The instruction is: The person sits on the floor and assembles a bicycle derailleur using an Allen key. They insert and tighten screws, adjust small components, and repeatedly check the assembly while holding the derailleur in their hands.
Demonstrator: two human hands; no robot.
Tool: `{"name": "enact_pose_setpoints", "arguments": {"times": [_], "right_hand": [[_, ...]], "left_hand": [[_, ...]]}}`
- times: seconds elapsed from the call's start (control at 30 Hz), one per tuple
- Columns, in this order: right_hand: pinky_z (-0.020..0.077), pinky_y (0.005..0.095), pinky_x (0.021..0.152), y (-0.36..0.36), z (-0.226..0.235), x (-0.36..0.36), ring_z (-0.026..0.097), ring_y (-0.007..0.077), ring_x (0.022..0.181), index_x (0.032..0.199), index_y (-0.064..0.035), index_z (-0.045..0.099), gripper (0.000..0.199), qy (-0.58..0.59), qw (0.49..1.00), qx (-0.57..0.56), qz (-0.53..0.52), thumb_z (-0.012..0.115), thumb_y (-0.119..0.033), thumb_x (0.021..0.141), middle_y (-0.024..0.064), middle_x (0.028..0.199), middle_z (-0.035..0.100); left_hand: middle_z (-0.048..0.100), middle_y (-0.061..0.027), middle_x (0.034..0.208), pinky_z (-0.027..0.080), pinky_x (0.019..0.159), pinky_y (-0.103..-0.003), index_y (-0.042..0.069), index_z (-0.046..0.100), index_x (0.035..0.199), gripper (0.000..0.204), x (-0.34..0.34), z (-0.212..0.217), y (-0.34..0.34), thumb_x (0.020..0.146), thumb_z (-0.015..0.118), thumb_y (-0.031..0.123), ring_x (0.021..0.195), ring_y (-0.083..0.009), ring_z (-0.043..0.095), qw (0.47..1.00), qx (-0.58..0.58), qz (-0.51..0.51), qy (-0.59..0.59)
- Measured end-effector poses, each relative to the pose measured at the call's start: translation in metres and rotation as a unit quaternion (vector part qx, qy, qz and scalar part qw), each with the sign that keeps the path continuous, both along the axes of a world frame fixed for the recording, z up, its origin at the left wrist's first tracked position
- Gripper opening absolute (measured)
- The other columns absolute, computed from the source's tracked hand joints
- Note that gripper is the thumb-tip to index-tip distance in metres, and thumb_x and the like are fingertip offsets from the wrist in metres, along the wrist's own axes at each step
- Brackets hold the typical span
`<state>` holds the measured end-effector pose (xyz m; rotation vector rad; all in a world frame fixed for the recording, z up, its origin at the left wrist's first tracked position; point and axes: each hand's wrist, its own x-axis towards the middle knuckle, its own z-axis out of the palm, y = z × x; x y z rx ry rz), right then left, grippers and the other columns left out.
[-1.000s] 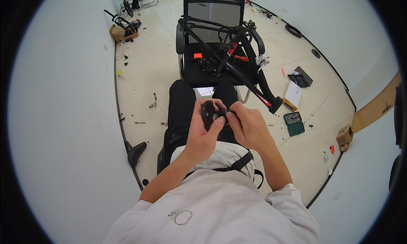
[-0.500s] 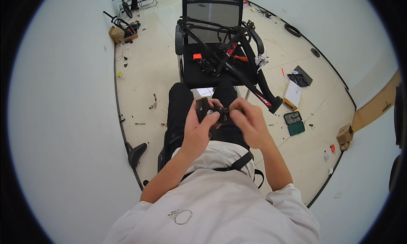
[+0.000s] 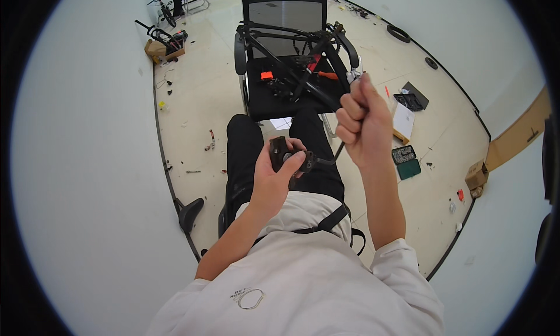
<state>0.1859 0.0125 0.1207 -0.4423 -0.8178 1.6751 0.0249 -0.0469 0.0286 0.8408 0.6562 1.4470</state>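
My left hand [image 3: 273, 175] is closed around a dark, blocky metal part [image 3: 278, 152] above my lap, its thumb pressing on it. A silver round piece shows on that part beside my thumb. My right hand [image 3: 367, 126] is raised in a fist to the right, thumb up. From the part's right end, a thin dark bent rod [image 3: 333, 162], shaped like a hex key, curves up to the fist, which grips its upper end. Hidden by my fingers are that end of the rod and much of the metal part.
Ahead stands a black mesh chair [image 3: 256, 96] bearing a black bike frame [image 3: 274, 56], an orange block [image 3: 266, 75] and an orange-handled tool [image 3: 328, 75]. On the floor lie a green case [image 3: 408, 169] of small parts, a bike saddle [image 3: 189, 214] and a tyre [image 3: 398, 33].
My right hand has moved up and to the right, away from the metal part, so the bent rod now shows between them. My left hand still holds the part in nearly the same place.
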Motion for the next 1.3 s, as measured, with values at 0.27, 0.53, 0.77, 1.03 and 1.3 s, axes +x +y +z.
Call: {"name": "enact_pose_setpoints", "arguments": {"times": [0.27, 0.53, 0.77, 1.03, 1.3], "right_hand": [[0.01, 0.0221, 0.037, 0.004, -0.012, -0.005, 0.014, 0.0036, 0.045, 0.071, -0.0173, 0.03, 0.04, -0.054, 0.997, 0.021, -0.049, 0.043, -0.036, 0.104, -0.0073, 0.058, 0.017], [0.0102, 0.0224, 0.037, 0.01, -0.022, -0.006, 0.014, 0.0037, 0.044, 0.07, -0.0165, 0.03, 0.041, -0.066, 0.995, -0.003, -0.073, 0.046, -0.036, 0.103, -0.0072, 0.057, 0.018], [0.0113, 0.0227, 0.037, 0.013, -0.027, -0.01, 0.015, 0.0037, 0.044, 0.07, -0.0163, 0.03, 0.041, -0.105, 0.99, -0.012, -0.09, 0.048, -0.035, 0.102, -0.0072, 0.057, 0.018], [0.0114, 0.0237, 0.037, 0.027, -0.037, -0.004, 0.016, 0.0047, 0.045, 0.07, -0.015, 0.032, 0.04, -0.06, 0.99, -0.126, 0.003, 0.048, -0.033, 0.103, -0.0072, 0.058, 0.019], [0.033, 0.0241, 0.048, 0.023, -0.06, -0.013, 0.037, 0.0093, 0.053, 0.075, -0.0097, 0.043, 0.034, -0.024, 0.989, -0.141, -0.026, 0.048, -0.027, 0.103, -0.0019, 0.064, 0.036]], "left_hand": [[0.053, -0.0068, 0.105, 0.044, 0.072, -0.022, 0.005, 0.042, 0.1, 0.025, 0.006, 0.004, -0.006, 0.087, 0.062, -0.002, 0.082, -0.0078, 0.049, 0.966, 0.175, 0.1, 0.164], [0.053, -0.0145, 0.106, 0.047, 0.067, -0.028, 0.002, 0.042, 0.102, 0.031, 0.005, -0.007, 0.005, 0.082, 0.066, -0.004, 0.077, -0.0227, 0.054, 0.803, 0.402, 0.226, 0.376], [0.053, -0.0152, 0.105, 0.049, 0.065, -0.033, 0.001, 0.042, 0.1, 0.031, 0.002, -0.012, 0.005, 0.081, 0.066, -0.005, 0.083, -0.0274, 0.056, 0.778, 0.403, 0.204, 0.437], [0.055, -0.0135, 0.102, 0.048, 0.068, -0.031, 0.003, 0.042, 0.097, 0.029, 0.002, -0.008, 0.004, 0.081, 0.065, -0.006, 0.081, -0.0241, 0.056, 0.787, 0.414, 0.192, 0.415], [0.057, -0.0063, 0.097, 0.045, 0.062, -0.024, 0.007, 0.042, 0.094, 0.02, -0.008, -0.008, 0.009, 0.088, 0.059, 0.0, 0.074, -0.0089, 0.051, 0.994, 0.091, 0.062, 0.025]]}}
